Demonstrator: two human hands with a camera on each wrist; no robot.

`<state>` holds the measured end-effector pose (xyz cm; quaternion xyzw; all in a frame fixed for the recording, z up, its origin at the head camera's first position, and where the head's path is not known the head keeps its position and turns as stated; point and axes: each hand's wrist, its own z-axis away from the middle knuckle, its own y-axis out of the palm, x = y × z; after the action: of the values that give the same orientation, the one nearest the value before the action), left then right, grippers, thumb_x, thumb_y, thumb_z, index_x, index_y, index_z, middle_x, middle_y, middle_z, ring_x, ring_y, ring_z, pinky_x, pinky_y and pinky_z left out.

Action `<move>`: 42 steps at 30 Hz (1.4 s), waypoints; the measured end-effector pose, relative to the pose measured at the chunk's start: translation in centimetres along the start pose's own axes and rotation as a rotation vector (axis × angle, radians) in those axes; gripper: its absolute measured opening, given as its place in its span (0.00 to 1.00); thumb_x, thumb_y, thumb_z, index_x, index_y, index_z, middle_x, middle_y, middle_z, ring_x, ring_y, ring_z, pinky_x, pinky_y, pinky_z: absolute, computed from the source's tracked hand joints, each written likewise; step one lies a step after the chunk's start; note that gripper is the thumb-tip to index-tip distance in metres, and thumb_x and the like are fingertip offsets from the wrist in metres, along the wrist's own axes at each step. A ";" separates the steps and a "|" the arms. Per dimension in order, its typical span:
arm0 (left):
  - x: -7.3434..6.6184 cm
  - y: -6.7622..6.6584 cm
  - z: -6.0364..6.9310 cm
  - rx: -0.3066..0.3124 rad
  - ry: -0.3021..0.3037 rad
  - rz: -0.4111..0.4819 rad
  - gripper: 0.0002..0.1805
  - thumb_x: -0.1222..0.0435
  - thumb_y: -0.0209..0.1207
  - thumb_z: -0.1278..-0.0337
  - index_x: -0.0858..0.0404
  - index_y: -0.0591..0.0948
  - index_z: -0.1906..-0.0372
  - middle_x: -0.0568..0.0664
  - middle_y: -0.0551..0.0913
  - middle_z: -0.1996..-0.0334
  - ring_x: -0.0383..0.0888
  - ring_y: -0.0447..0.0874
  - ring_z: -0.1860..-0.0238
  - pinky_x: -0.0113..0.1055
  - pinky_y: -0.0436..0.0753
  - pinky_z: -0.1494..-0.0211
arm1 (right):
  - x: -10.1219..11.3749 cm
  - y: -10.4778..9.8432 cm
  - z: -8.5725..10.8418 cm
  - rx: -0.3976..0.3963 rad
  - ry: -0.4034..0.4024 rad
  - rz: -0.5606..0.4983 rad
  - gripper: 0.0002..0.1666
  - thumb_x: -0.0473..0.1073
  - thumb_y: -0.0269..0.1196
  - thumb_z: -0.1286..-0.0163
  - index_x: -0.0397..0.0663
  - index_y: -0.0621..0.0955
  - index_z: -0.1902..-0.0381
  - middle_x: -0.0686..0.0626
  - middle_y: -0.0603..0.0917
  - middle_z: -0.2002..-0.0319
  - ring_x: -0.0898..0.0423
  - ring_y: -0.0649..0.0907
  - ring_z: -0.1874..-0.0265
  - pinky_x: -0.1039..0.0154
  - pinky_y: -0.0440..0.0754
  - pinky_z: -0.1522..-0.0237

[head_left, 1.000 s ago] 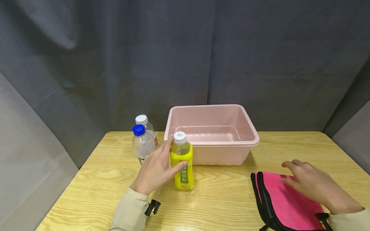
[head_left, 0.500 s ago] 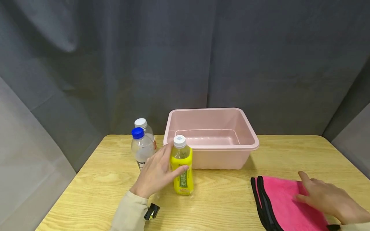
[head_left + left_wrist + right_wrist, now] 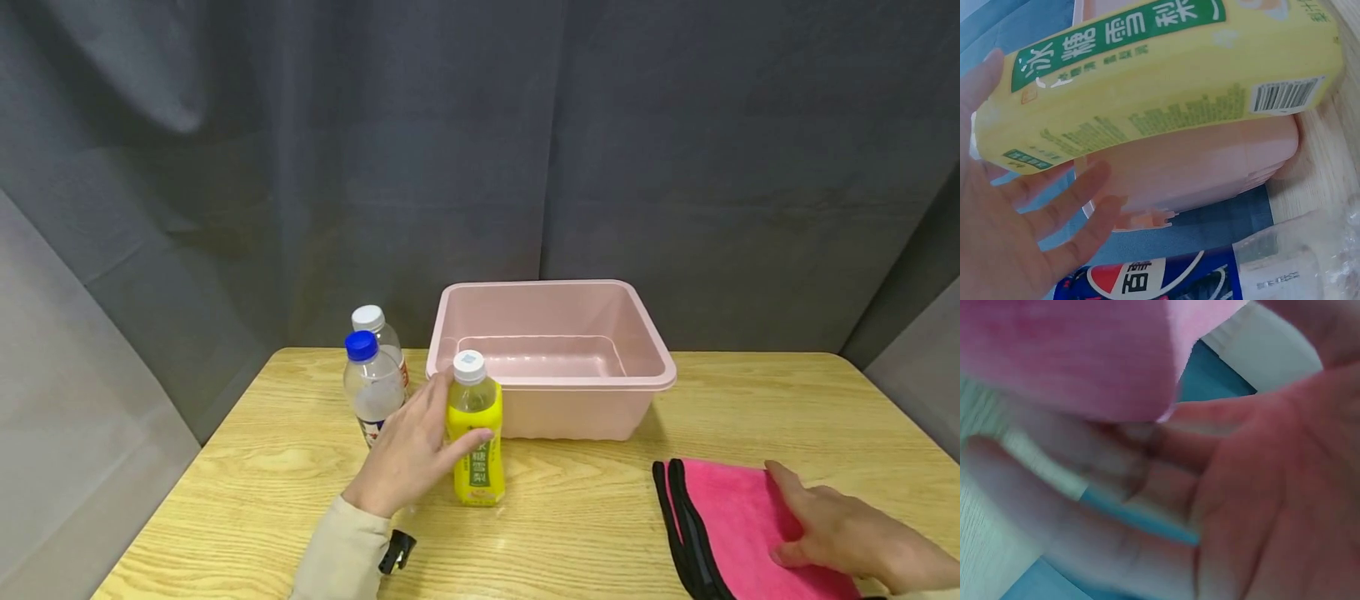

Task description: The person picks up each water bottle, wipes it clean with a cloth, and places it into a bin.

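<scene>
Dark curtain (image 3: 412, 167) hangs in loose folds behind a pale wood-grain table (image 3: 570, 517). Nearest, the right hand (image 3: 847, 525) is over the right side of a pink towel (image 3: 731, 517), its fingers loosely extended, not closed; blur hides whether they touch it. Folded flat, perhaps to keep it compact, the towel looks soft and fuzzy, with black edging. Farther on, the left hand (image 3: 408, 458) spreads around the upright yellow bottle (image 3: 480, 477), thumb in front, fingers straight rather than curled; that spread seems to suit its squarish, sleeved body. Just behind the bottle, the tub (image 3: 573, 410) is glossy pink plastic with a rounded rim, open top upward. Left of it, a blue-capped bottle (image 3: 372, 392) and a white-capped bottle (image 3: 368, 317), both clear and round-shouldered, stand close together, probably to save room.
</scene>
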<state>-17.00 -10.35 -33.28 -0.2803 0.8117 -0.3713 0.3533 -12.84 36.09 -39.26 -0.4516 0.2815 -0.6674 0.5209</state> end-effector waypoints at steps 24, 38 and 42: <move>-0.4 0.0 0.2 -0.012 -0.017 -0.021 0.42 0.49 0.68 0.38 0.64 0.63 0.28 0.58 0.82 0.47 0.56 0.87 0.54 0.50 0.87 0.54 | 4.1 -2.1 -1.0 -0.738 -0.342 0.310 0.22 0.29 0.78 0.56 0.32 0.78 0.66 0.48 0.72 0.74 0.52 0.74 0.76 0.53 0.79 0.77; -0.4 -0.1 0.0 -0.017 -0.013 -0.040 0.43 0.48 0.68 0.38 0.64 0.62 0.28 0.58 0.82 0.46 0.55 0.87 0.55 0.49 0.88 0.55 | 5.5 -1.1 0.1 -0.401 -0.548 0.164 0.25 0.41 0.75 0.41 0.38 0.82 0.47 0.52 0.81 0.55 0.59 0.79 0.62 0.61 0.85 0.65; -0.4 -0.1 -0.1 -0.011 -0.015 -0.037 0.42 0.48 0.67 0.37 0.64 0.62 0.28 0.58 0.82 0.46 0.56 0.87 0.56 0.50 0.88 0.55 | 5.3 -0.6 -0.3 -0.390 -0.665 0.093 0.21 0.36 0.72 0.38 0.31 0.82 0.49 0.55 0.77 0.59 0.68 0.72 0.67 0.69 0.76 0.71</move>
<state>-16.81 -10.04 -33.01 -0.2997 0.8059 -0.3711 0.3507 -13.63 31.21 -37.26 -0.7206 0.2392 -0.3942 0.5177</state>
